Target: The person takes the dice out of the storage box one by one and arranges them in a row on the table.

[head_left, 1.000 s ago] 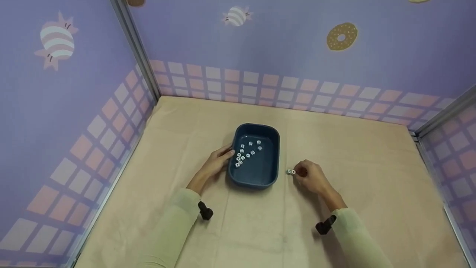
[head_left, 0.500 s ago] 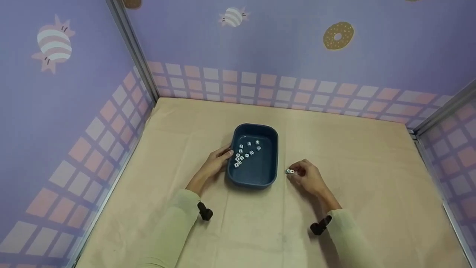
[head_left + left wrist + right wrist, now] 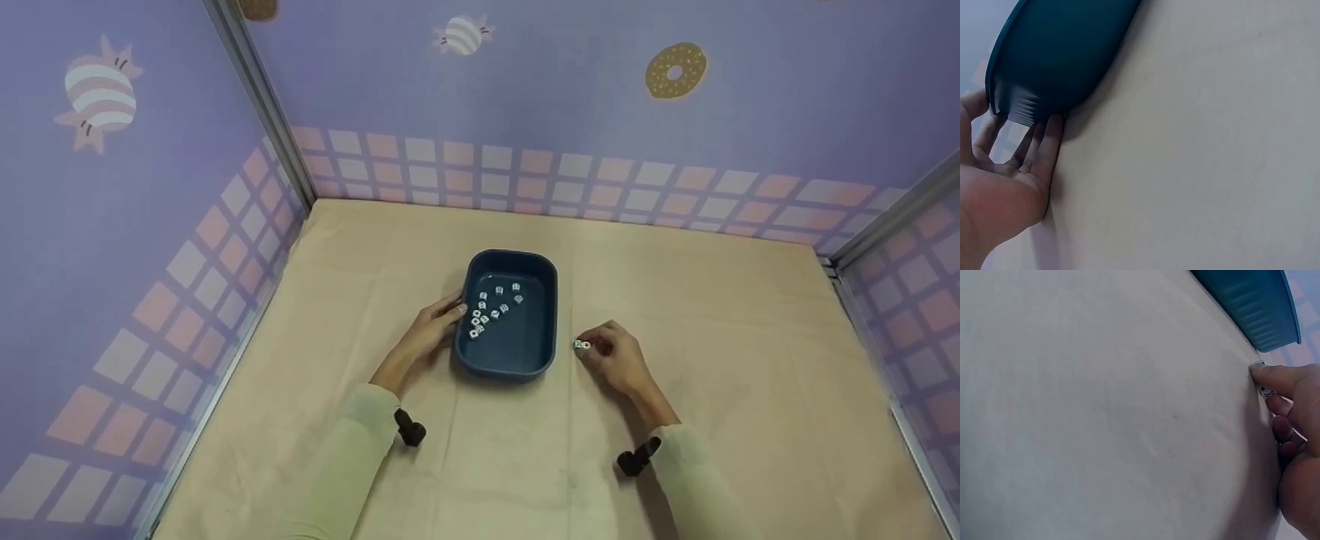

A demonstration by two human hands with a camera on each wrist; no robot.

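A dark blue rectangular tub (image 3: 517, 352) stands on the cloth, with several white dice (image 3: 495, 315) lying in its left half. My left hand (image 3: 430, 330) grips the tub's left wall, the thumb at the rim and the fingers against the outside, as the left wrist view shows. Right of the tub, my right hand (image 3: 619, 358) has thumb and fingers at two white dice (image 3: 582, 345) that sit side by side at the cloth. In the right wrist view the thumb partly covers a spotted die (image 3: 1265, 391), pinched between it and the fingers.
A pale beige cloth (image 3: 510, 465) covers the table. Purple walls with a checked border (image 3: 495, 169) close off the back and both sides, with metal posts at the corners. A black wrist camera (image 3: 410, 429) sits on each sleeve.
My right hand has moved a little left, and its thumb and fingers now close about the two dice. The left hand stays on the tub. The whole view has shifted slightly.
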